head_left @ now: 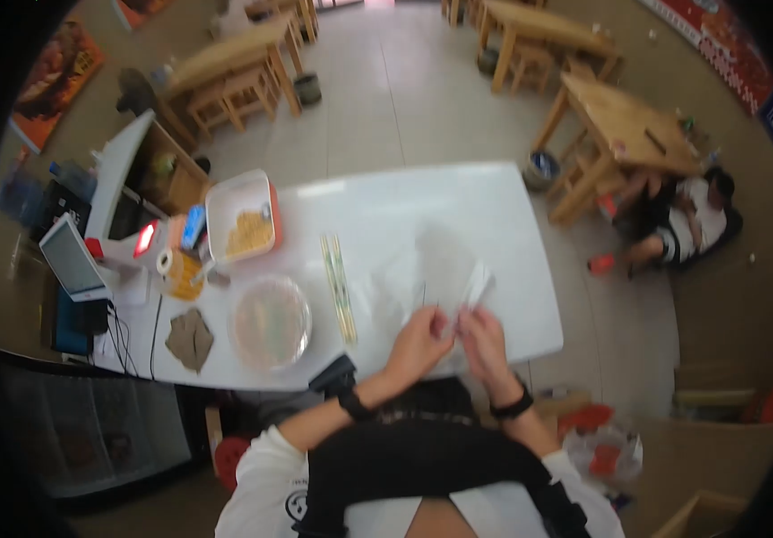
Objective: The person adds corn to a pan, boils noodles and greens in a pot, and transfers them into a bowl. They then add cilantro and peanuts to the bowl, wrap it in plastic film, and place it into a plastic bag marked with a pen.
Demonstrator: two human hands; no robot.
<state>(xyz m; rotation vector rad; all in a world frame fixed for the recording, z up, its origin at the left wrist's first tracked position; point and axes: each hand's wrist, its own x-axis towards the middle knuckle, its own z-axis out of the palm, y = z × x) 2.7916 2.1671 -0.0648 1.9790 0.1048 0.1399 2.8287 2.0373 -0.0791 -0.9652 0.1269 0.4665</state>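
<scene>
together, both hands pinching white wrapper

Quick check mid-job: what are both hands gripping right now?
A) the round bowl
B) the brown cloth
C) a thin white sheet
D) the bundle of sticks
C: the left hand and right hand meet on the white sheet at the near table edge. The sticks, brown cloth and round bowl lie apart, off to the left.
</scene>
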